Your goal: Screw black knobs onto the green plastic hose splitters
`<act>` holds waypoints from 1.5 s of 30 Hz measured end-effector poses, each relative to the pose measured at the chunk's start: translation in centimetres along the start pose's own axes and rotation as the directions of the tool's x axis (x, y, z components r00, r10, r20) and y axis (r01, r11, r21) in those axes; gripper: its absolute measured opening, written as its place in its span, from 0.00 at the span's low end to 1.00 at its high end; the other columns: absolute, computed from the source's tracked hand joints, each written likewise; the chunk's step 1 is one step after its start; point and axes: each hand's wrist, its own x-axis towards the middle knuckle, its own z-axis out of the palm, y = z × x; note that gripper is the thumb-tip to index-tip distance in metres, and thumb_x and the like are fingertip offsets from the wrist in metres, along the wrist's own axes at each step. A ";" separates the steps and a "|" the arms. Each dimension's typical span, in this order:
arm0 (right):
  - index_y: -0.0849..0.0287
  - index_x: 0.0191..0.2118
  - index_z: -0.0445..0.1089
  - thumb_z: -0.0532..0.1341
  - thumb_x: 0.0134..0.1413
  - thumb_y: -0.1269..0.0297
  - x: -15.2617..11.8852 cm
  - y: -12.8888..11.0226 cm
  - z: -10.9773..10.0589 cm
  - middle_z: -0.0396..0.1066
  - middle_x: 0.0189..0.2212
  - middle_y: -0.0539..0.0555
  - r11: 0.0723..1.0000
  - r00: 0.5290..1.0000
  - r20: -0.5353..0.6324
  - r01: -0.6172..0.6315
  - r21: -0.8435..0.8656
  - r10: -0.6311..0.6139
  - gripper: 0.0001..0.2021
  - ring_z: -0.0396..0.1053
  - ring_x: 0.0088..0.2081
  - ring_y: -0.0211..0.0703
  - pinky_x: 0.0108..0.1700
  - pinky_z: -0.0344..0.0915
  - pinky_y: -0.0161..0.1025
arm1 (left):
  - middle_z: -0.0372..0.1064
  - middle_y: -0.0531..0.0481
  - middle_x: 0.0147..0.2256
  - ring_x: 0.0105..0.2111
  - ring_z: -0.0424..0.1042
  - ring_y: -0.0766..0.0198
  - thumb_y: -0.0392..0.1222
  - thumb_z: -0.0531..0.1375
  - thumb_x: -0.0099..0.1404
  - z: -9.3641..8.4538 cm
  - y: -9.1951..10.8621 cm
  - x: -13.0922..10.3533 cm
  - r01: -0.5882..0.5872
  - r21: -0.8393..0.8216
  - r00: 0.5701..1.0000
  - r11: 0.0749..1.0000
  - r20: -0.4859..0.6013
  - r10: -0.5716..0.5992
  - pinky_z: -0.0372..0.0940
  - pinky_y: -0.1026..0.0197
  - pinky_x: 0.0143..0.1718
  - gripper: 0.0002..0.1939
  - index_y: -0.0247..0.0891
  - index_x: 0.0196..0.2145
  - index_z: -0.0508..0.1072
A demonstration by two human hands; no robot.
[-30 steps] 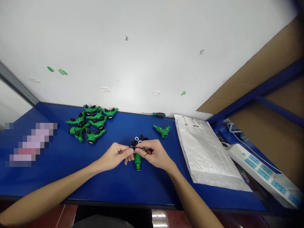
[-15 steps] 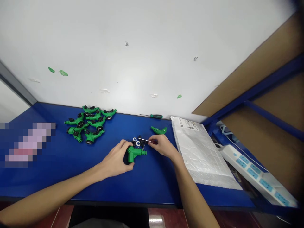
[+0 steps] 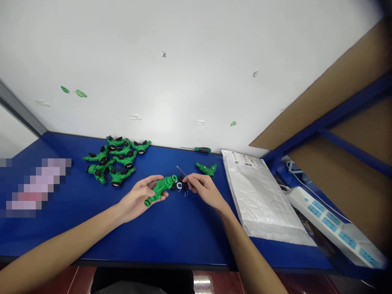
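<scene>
My left hand (image 3: pixel 141 195) is closed around a green plastic Y-shaped hose connector (image 3: pixel 161 189), held tilted above the blue table. In my right hand (image 3: pixel 202 188) is a small screwdriver (image 3: pixel 180 170); its thin metal shaft points up and to the left, and the fingers mostly cover its handle. Between the hands lie small loose parts: a white ring (image 3: pixel 179 185), black pieces (image 3: pixel 184 187) and tiny screws (image 3: pixel 185 193). Just beyond the right hand rests another green connector piece (image 3: pixel 207 168).
Several green hose connectors with black valves (image 3: pixel 119 159) are grouped at the back left. A green-handled screwdriver (image 3: pixel 202 150) lies against the white wall. To the right are a silvery padded envelope (image 3: pixel 260 196) and a white power strip (image 3: pixel 330 224).
My left hand has lifted the hose connector and turned it, moving slightly left. The screwdriver in my right hand has swung its tip upward. The green piece near the wall now lies turned.
</scene>
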 end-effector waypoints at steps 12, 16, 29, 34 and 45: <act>0.57 0.31 0.61 0.59 0.59 0.46 -0.6 -0.5 3.7 0.54 0.21 0.43 0.887 1.000 -0.012 -0.015 0.461 0.024 0.18 0.50 0.19 0.31 0.21 0.49 0.33 | 0.69 0.49 0.26 0.24 0.69 0.66 0.21 0.54 0.41 0.3 0.4 -0.4 0.099 -0.248 0.994 0.964 -0.020 -0.107 0.67 0.65 0.27 0.20 0.32 0.33 0.73; 0.57 0.41 0.66 0.63 0.57 0.52 -1.1 -0.9 4.6 0.53 0.22 0.43 0.947 0.999 0.009 0.043 0.317 -0.048 0.15 0.51 0.22 0.33 0.25 0.52 0.33 | 0.72 0.46 0.29 0.21 0.68 0.67 0.24 0.58 0.51 0.7 0.0 -0.3 0.108 -0.234 0.993 0.966 -0.024 -0.117 0.64 0.65 0.24 0.16 0.30 0.38 0.73; 0.62 0.42 0.73 0.54 0.62 0.47 -1.0 -0.5 4.5 0.59 0.23 0.48 0.948 0.999 -0.027 0.026 0.319 -0.018 0.21 0.56 0.23 0.35 0.24 0.54 0.35 | 0.72 0.47 0.22 0.19 0.68 0.65 0.51 0.66 0.61 0.1 -1.0 0.0 -0.033 0.101 0.999 0.994 0.030 0.030 0.61 0.65 0.19 0.19 0.32 0.39 0.71; 0.60 0.40 0.74 0.58 0.62 0.58 -0.7 -0.5 1.8 0.71 0.31 0.54 0.983 0.964 -0.215 0.129 -0.133 -0.156 0.12 0.66 0.29 0.40 0.32 0.63 0.37 | 0.71 0.51 0.24 0.21 0.70 0.65 0.45 0.70 0.55 0.0 -0.1 0.1 -0.112 0.107 0.993 0.988 -0.030 0.115 0.60 0.65 0.19 0.22 0.32 0.45 0.72; 0.58 0.39 0.76 0.58 0.59 0.67 0.4 3.4 -3.3 0.74 0.37 0.58 0.713 0.960 -0.278 -0.171 -0.680 -0.035 0.09 0.71 0.40 0.52 0.42 0.65 0.44 | 0.64 0.55 0.14 0.13 0.60 0.68 0.51 0.59 0.65 -0.1 0.1 -0.4 -0.010 -0.013 0.997 1.000 0.079 0.011 0.52 0.66 0.17 0.14 0.37 0.41 0.69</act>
